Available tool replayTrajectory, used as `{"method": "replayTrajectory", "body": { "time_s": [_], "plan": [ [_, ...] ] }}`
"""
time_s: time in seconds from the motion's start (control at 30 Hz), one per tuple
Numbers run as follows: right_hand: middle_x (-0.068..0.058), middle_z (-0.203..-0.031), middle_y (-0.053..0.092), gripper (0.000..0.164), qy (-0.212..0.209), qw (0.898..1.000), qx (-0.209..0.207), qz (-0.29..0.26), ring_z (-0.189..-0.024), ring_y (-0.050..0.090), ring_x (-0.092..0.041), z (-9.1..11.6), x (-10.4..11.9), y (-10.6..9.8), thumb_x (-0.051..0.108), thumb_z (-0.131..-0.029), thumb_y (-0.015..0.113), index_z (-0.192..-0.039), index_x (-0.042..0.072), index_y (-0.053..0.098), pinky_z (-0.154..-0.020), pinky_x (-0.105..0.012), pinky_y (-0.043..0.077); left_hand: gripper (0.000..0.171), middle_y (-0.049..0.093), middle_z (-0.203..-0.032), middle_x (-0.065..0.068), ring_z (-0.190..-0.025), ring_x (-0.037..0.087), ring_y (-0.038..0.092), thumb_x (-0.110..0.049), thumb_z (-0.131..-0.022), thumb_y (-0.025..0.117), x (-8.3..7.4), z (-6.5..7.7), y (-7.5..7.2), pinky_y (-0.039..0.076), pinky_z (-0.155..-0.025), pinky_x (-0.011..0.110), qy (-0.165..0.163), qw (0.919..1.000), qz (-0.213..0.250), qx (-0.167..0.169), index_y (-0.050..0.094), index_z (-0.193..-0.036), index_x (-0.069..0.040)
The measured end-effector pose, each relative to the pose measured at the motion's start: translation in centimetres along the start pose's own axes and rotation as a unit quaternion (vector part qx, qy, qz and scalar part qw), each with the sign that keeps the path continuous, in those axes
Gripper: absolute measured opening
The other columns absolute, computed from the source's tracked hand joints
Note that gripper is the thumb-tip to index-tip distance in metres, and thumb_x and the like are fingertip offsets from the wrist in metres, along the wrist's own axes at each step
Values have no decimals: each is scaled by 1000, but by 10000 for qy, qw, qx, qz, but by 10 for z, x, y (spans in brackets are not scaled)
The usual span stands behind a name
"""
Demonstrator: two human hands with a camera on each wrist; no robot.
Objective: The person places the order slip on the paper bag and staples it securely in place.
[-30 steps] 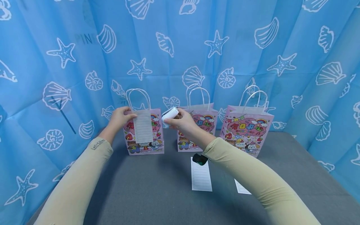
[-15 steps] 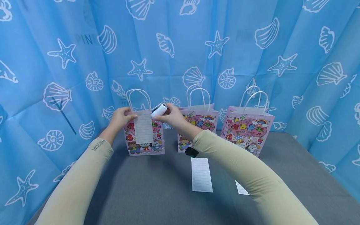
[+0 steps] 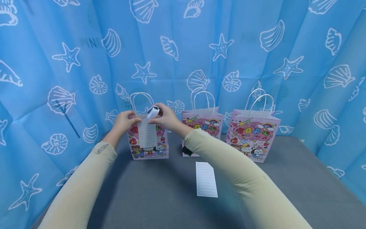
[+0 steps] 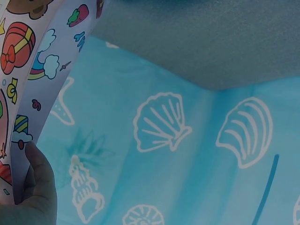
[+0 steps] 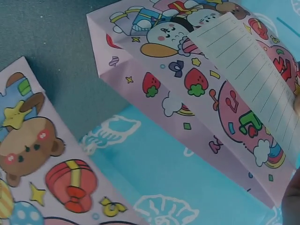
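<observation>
A pink cartoon-print paper bag (image 3: 163, 153) with white handles stands at the left in the head view. My left hand (image 3: 123, 123) pinches its top edge together with a lined white paper slip (image 3: 147, 136), which hangs over the bag's front. Between the thumb and fingers of my right hand (image 3: 168, 118) is a small white stapler (image 3: 153, 112), tilted at the slip's top edge. Whether it touches the paper I cannot tell. In the left wrist view, the left hand (image 4: 41, 183) grips the bag's side edge. The right wrist view shows the slip (image 5: 248, 63) lying against the bag.
Two similar pink bags, one in the middle (image 3: 215, 133) and one at the right (image 3: 254, 136), stand on the grey table (image 3: 160, 197). Another lined slip (image 3: 206, 180) lies in front of the middle bag. A blue shell-print curtain (image 3: 183, 41) hangs behind.
My right hand has moved left with the stapler, from between two bags to the slip's top edge. My left hand keeps its hold. A slip at the right is now hidden behind my arm.
</observation>
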State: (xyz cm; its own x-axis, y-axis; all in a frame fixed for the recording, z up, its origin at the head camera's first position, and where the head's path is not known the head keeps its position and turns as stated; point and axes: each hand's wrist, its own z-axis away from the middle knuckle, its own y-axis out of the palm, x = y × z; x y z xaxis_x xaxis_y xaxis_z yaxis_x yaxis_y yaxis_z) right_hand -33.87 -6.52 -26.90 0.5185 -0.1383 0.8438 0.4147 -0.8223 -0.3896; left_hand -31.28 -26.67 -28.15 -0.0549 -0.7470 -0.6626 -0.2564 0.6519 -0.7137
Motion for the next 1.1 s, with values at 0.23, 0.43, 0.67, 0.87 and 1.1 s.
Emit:
{"method": "replayTrajectory", "body": {
  "time_s": [0.23, 0.43, 0.67, 0.87, 1.1],
  "plan": [
    [-12, -124, 58, 54, -152, 9949, 55, 997, -117, 57, -24, -13, 5, 6, 6, -83, 77, -131, 5, 50, -91, -28, 49, 32, 61, -110, 24, -98, 36, 59, -23, -96, 63, 0, -2, 2, 49, -82, 47, 117, 9999, 57, 2, 60, -111, 5],
    [-9, -120, 61, 58, 36, 9847, 234, 1724, -111, 59, -21, -22, 10, 5, 11, -83, 78, -133, 7, 49, -92, -31, 48, 32, 62, -111, 25, -100, 37, 60, -23, -97, 63, -2, -1, 3, 49, -83, 47, 134, 9998, 113, 4, 61, -112, 6],
    [-10, -120, 61, 59, 154, 9767, 457, 2093, -109, 59, -21, -26, 16, 5, 13, -84, 77, -135, 7, 47, -91, -32, 48, 34, 63, -114, 25, -103, 38, 60, -24, -97, 63, -3, -2, 3, 49, -87, 48, 101, 9998, 146, 21, 61, -115, 5],
    [-8, -111, 63, 58, 206, 9659, 585, 2515, -97, 60, -19, -30, 18, 11, 15, -83, 78, -133, 7, 49, -81, -29, 50, 31, 63, -111, 25, -101, 37, 60, -22, -97, 63, -1, -1, 2, 49, -84, 47, 180, 9998, 102, -31, 62, -112, 6],
    [-9, -110, 61, 60, 349, 9652, 837, 2451, -94, 60, -20, -31, 19, 17, 14, -84, 78, -134, 6, 46, -77, -29, 50, 26, 64, -107, 23, -95, 35, 60, -21, -97, 62, 1, -1, 2, 49, -80, 45, 139, 9999, 44, -48, 63, -108, 3]
  ]
}}
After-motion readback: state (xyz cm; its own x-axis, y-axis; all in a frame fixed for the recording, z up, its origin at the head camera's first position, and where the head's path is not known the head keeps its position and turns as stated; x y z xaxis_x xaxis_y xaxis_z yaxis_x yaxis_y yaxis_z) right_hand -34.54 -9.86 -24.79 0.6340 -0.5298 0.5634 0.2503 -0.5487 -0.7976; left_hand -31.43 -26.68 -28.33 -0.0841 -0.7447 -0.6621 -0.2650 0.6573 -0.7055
